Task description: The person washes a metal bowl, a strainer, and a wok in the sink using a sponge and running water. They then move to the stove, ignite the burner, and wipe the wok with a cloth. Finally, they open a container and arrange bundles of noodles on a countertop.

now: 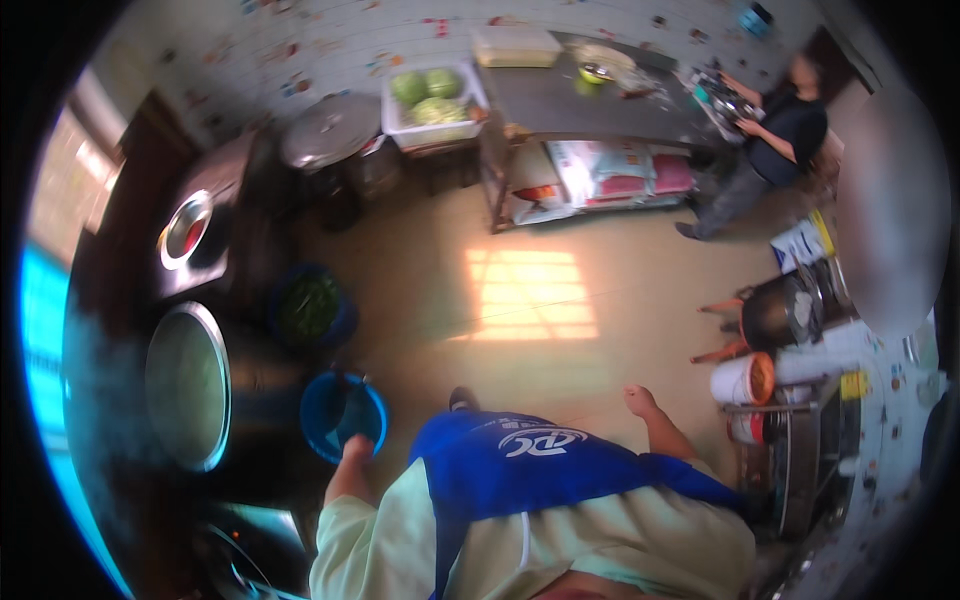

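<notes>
My left hand (pixel 358 448) hangs over the near rim of a blue plastic bucket (pixel 310 439). It grips a dark, flat, blade-like object (pixel 354 411) that overlaps the bucket's opening. Blur hides exactly what this object is. Out to the other side, my right hand (pixel 640 400) is held away from my body above the floor. Its fingers are curled in, with nothing visible in them. Left of the bucket stands a large metal pot (pixel 217 375) with pale contents and steam around it. Beyond the bucket, a dark tub (pixel 346 319) holds leafy greens (pixel 307 304).
A metal-topped table (pixel 525 97) with sacks (pixel 600 172) beneath stands opposite. Beside it, a white crate (pixel 431 135) holds cabbages (pixel 442 82). A person (pixel 795 127) handles metalware at the right. Stools (pixel 739 307), a white bucket (pixel 731 379) and a rack (pixel 799 465) line the right side.
</notes>
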A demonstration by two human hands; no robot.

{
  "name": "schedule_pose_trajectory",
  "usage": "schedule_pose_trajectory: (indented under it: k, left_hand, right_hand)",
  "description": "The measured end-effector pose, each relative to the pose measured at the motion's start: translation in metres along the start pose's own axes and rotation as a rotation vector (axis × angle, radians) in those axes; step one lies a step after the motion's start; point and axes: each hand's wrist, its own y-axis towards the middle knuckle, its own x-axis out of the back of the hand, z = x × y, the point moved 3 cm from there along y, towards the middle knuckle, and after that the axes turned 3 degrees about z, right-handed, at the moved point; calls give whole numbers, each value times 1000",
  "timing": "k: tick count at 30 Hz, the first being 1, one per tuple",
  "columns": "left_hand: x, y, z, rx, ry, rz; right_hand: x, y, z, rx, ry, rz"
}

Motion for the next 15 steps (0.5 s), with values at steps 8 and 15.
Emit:
schedule_pose_trajectory:
  k: [8,15]
  left_hand:
    - [311,121,-280,-507,-1016,-534]
    - [230,30,-250,-203,-243,-141]
  right_hand:
    - [-23,-15,-108,-107,-309,188]
    - [36,303,54,441,-445,406]
